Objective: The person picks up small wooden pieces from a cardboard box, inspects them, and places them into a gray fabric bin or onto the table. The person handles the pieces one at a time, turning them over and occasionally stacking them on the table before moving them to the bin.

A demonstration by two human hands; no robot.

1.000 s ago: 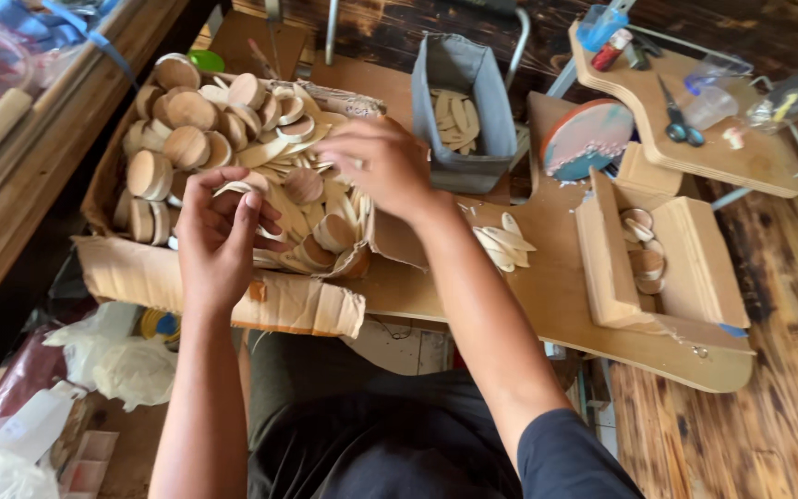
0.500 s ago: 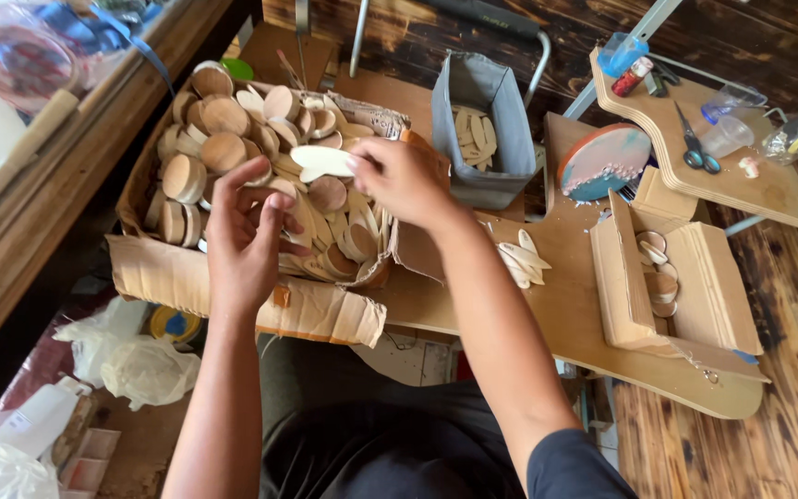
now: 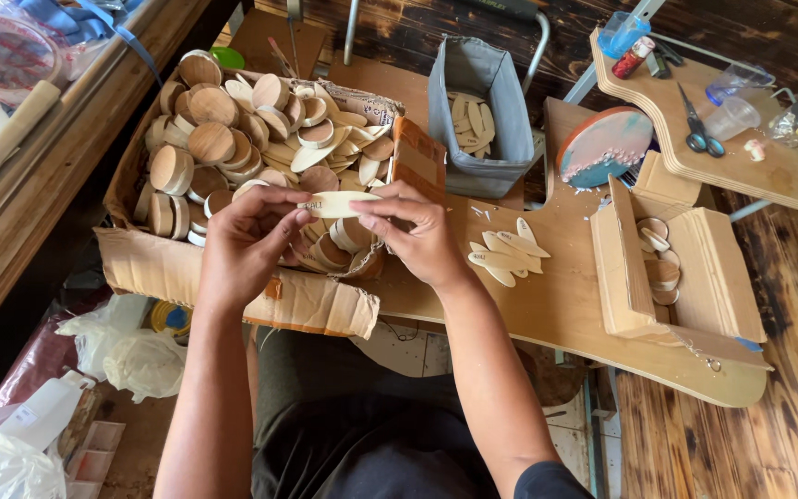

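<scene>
half a second earlier the pale oval wooden piece was held by the right hand alone, raised over the round discs, while the left hand hovered apart below it. now the piece has been brought down and is gripped at both ends: the left fingers are pinched on its left tip and the right fingers are closed on its right tip. it is held level above the near part of the cardboard box, which is filled with round wooden discs and more oval slips. the view has also shifted slightly, so the box sits a little lower and further left in the picture.

beside the box, on the wooden tabletop, a small pile of oval pieces is laid just right of the right wrist. a grey fabric bin with ovals inside is set behind it. further right, a wooden jig holding small discs and a round painted disc are seen. scissors are lying on a raised curved board. nothing is placed between the hands and the box.
</scene>
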